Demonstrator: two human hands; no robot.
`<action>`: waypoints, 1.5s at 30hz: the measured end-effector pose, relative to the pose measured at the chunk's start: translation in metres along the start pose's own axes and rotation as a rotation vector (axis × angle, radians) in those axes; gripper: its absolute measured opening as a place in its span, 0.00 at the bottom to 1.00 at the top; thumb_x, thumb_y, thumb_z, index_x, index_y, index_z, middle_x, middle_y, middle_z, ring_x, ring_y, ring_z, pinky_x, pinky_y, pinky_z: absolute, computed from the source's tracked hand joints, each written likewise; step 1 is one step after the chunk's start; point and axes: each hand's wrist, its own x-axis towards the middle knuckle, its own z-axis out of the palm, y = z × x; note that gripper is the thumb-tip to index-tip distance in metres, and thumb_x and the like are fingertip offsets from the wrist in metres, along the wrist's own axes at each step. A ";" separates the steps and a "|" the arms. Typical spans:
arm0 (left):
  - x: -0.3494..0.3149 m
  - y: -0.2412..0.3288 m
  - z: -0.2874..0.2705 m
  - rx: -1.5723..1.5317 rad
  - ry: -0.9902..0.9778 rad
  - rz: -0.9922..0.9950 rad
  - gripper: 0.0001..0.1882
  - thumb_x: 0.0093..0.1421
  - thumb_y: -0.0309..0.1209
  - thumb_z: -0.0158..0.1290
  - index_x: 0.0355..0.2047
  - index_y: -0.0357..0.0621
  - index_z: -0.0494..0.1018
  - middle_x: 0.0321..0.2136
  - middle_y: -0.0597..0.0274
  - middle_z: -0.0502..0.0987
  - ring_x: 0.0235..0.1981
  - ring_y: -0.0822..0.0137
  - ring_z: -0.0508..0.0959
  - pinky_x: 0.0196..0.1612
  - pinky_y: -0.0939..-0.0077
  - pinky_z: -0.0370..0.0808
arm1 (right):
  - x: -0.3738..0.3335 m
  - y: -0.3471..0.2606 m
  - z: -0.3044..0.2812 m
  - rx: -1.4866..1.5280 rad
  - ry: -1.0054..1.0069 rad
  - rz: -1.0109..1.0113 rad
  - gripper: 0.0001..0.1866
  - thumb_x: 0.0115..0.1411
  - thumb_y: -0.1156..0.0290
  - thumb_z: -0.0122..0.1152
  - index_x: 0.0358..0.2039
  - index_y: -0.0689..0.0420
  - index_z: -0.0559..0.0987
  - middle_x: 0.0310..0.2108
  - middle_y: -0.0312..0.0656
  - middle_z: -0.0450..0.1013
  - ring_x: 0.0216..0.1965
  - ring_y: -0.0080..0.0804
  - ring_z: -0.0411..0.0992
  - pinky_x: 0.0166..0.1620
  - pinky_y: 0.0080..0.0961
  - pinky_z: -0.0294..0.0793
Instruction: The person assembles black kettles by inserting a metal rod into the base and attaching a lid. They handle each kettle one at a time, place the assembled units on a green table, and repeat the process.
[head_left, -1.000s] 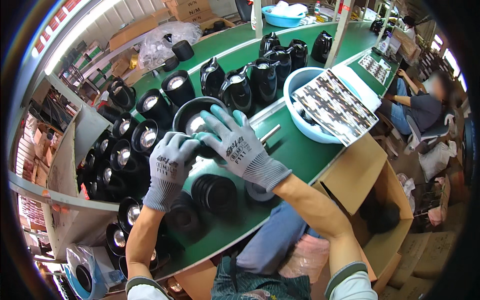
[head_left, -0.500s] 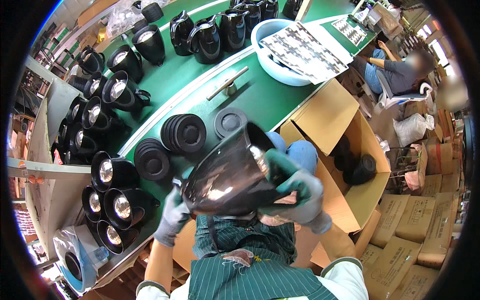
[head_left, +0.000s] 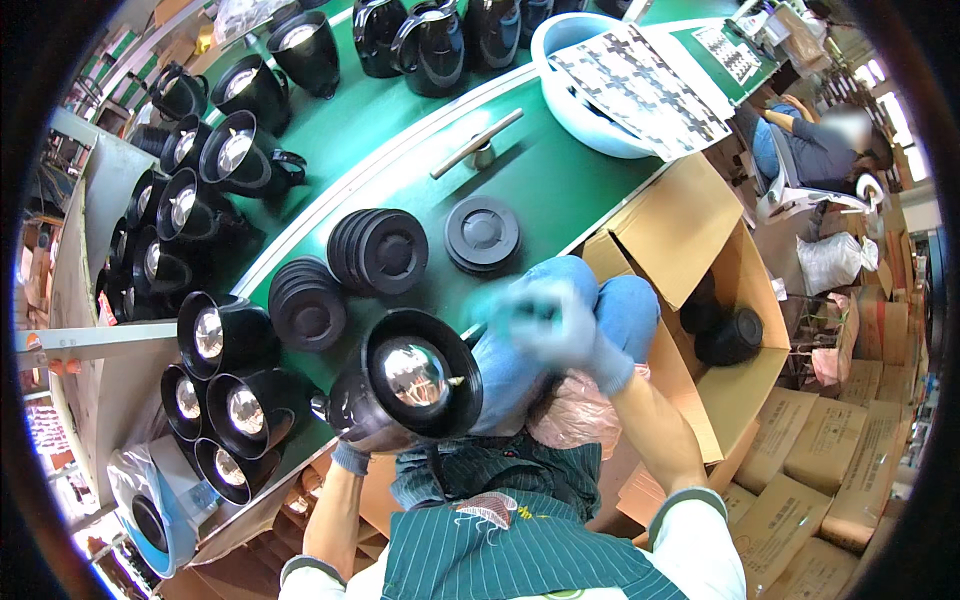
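A black jug body (head_left: 350, 405) is tilted over my lap, its round open end turned up and showing a shiny silver liner (head_left: 412, 375). My left hand (head_left: 352, 456), in a grey glove, grips it from below, with most of the fingers hidden behind it. My right hand (head_left: 560, 328), in a green and grey glove, is raised above my knees to the right of the jug. Motion smears its fingers, so whether it holds anything is unclear. Ahead on the green bench are black round discs: a tilted stack (head_left: 385, 250), another stack (head_left: 308, 305), and a short pile (head_left: 482, 233).
Several black jug bodies (head_left: 245, 410) with silver liners crowd the left. A metal T-shaped tool (head_left: 480, 150) stands on the green bench (head_left: 400, 165). A blue basin (head_left: 555, 95) carries patterned sheets. An open carton (head_left: 745, 395) holds black parts at right; a person (head_left: 840, 150) sits beyond.
The jug has turned from lying sideways in both hands to showing its open end upward. My right hand has let go of it and moved away, up and to the left.
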 end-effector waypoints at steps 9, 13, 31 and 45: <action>0.005 0.002 0.003 -0.092 0.027 -0.061 0.26 0.70 0.34 0.54 0.67 0.41 0.68 0.66 0.50 0.70 0.64 0.55 0.73 0.68 0.59 0.71 | 0.115 0.061 -0.015 -1.308 0.194 0.400 0.68 0.39 0.46 0.84 0.77 0.37 0.52 0.73 0.57 0.51 0.72 0.65 0.53 0.68 0.63 0.62; 0.014 0.000 0.009 -0.164 -0.001 -0.067 0.26 0.71 0.34 0.54 0.67 0.41 0.68 0.66 0.50 0.71 0.63 0.54 0.74 0.67 0.59 0.72 | 0.051 -0.013 -0.017 -0.527 0.206 -0.014 0.66 0.36 0.60 0.86 0.75 0.60 0.58 0.68 0.55 0.62 0.70 0.44 0.62 0.71 0.39 0.62; 0.046 0.042 -0.012 -1.237 -0.325 -0.486 0.26 0.72 0.35 0.52 0.67 0.39 0.68 0.64 0.47 0.72 0.60 0.53 0.76 0.65 0.56 0.75 | -0.103 -0.039 0.024 -0.419 0.113 -0.354 0.74 0.37 0.40 0.86 0.77 0.54 0.51 0.75 0.56 0.52 0.75 0.60 0.51 0.74 0.53 0.55; 0.092 0.100 -0.019 -0.243 -0.019 0.036 0.27 0.65 0.35 0.60 0.60 0.33 0.72 0.55 0.45 0.79 0.49 0.52 0.84 0.54 0.60 0.82 | -0.145 -0.023 0.012 0.174 0.415 0.054 0.70 0.38 0.53 0.89 0.76 0.60 0.55 0.67 0.45 0.66 0.69 0.36 0.64 0.70 0.38 0.64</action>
